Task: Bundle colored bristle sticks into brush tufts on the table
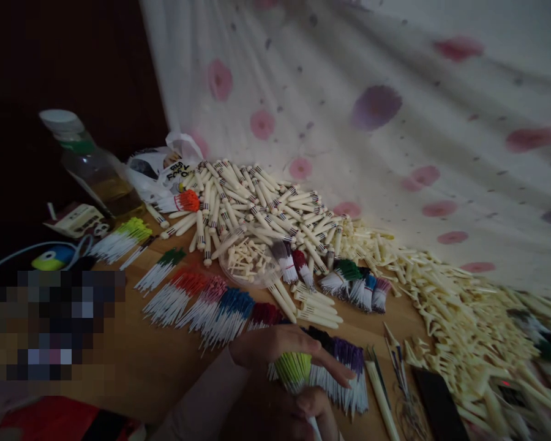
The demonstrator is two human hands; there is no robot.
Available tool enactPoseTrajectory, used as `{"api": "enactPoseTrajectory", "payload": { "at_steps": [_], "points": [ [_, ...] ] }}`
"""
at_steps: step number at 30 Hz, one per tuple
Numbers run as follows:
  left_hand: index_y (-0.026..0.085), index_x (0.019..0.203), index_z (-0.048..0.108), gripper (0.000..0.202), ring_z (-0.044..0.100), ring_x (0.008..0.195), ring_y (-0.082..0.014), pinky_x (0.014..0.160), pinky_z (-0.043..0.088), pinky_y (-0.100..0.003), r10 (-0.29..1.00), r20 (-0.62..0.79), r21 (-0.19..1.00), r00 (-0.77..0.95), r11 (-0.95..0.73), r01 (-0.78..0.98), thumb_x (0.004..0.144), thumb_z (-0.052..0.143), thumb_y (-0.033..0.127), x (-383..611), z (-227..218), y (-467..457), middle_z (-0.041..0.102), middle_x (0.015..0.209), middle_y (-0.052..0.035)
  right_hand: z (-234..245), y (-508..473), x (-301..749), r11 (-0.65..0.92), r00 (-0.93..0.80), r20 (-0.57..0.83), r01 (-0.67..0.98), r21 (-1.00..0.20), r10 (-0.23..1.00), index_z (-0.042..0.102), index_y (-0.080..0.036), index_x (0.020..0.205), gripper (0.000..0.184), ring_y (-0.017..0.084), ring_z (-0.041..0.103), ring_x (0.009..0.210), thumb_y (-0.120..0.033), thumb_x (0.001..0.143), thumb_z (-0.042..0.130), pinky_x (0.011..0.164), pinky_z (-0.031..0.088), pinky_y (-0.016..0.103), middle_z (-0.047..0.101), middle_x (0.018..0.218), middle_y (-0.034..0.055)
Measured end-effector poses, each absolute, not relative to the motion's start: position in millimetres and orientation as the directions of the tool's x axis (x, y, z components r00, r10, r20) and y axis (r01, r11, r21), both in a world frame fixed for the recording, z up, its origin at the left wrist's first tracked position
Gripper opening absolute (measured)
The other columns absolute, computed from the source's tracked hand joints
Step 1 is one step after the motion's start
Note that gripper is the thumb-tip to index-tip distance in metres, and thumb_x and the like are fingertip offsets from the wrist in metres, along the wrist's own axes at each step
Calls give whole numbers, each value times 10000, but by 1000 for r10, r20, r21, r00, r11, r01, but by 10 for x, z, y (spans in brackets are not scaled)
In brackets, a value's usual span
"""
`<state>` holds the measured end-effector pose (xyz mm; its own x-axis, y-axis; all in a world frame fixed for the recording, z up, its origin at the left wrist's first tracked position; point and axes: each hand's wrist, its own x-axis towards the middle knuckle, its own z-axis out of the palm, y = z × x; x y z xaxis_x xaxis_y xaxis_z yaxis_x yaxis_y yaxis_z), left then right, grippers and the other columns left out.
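My left hand [280, 346] lies at the bottom centre with its fingers stretched out to the right, resting over the top of a bundle of thin white sticks with yellow-green tips [294, 371]. Just below, my right hand [316, 409] is closed round the white lower end of that same bundle. Beside the bundle on the wooden table [165, 367] lie more white sticks with purple tips [346, 356]. My left sleeve runs in from the lower left.
Rows of white sticks tipped red [183, 288], blue [232, 306] and green [119, 236] lie to the left. Behind are a heap of cream tubes [257, 202], a clear dish of pegs [250, 260], a bottle [92, 165], a flowered cloth [395, 122] and cream pegs [463, 318] at right.
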<state>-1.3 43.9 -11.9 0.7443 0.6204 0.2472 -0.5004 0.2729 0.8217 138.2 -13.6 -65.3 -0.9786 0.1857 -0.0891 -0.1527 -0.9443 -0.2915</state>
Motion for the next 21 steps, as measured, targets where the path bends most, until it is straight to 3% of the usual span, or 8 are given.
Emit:
{"api": "enactPoseTrajectory", "payload": {
  "at_steps": [2,4,6,8,10,12,18,21],
  "points": [
    [75,992,770,497,548,1314,-311,1164,314,-424,637,226,763,737,355,-541,934,354,340,29,-174,429,729,1201,-109,-699,-144,1406,-944,-959,-33,-271,-190,282,583,-167,768,309,76,476,485,-435,909,645,477,422,202,576,647,-54],
    [92,956,774,484,543,1318,-308,1165,303,-442,636,178,725,751,432,-537,915,383,376,73,-248,434,740,1167,-119,-712,-126,1436,-939,-944,-26,-325,-113,330,425,-205,612,402,59,277,381,-434,815,686,408,291,179,404,475,-107],
    [103,947,770,486,607,1231,-297,1133,338,-443,655,105,719,749,470,-512,896,416,432,107,-317,469,753,1105,-133,-698,-78,1473,-943,-942,-59,-325,-70,330,321,-224,601,457,51,146,367,-405,752,714,396,247,173,295,442,-133],
    [104,939,763,495,684,1029,-269,1031,430,-426,708,15,756,706,454,-472,879,454,486,114,-348,525,764,993,-135,-669,-8,1514,-942,-936,-106,-334,-30,335,292,-228,643,471,35,80,381,-406,781,706,405,241,141,268,475,-150],
    [104,892,757,494,683,847,-230,901,488,-384,804,-44,820,594,369,-439,870,503,527,89,-320,579,752,874,-122,-639,61,1546,-935,-926,-142,-355,6,351,283,-228,685,449,15,72,389,-388,832,676,426,227,95,295,511,-159],
    [111,840,752,484,658,792,-208,843,493,-348,866,-35,874,499,268,-405,854,562,555,40,-247,600,732,812,-103,-613,108,1557,-931,-923,-146,-364,25,357,271,-231,698,441,-4,88,381,-353,845,668,430,201,75,328,521,-166],
    [128,899,765,414,648,832,-198,825,481,-307,883,19,902,469,187,-388,816,670,523,-81,-117,433,726,863,-89,-513,78,1483,-959,-952,-127,-283,5,280,245,-233,665,536,-4,118,369,-270,789,765,394,204,113,324,498,-162],
    [117,937,765,415,653,901,-217,835,481,-309,892,28,856,450,211,-472,839,654,504,-85,-188,328,733,930,-119,-447,11,1437,-950,-944,-134,-309,45,301,279,-222,686,505,-7,229,382,-241,826,764,406,237,89,364,526,-154]
  ]
}}
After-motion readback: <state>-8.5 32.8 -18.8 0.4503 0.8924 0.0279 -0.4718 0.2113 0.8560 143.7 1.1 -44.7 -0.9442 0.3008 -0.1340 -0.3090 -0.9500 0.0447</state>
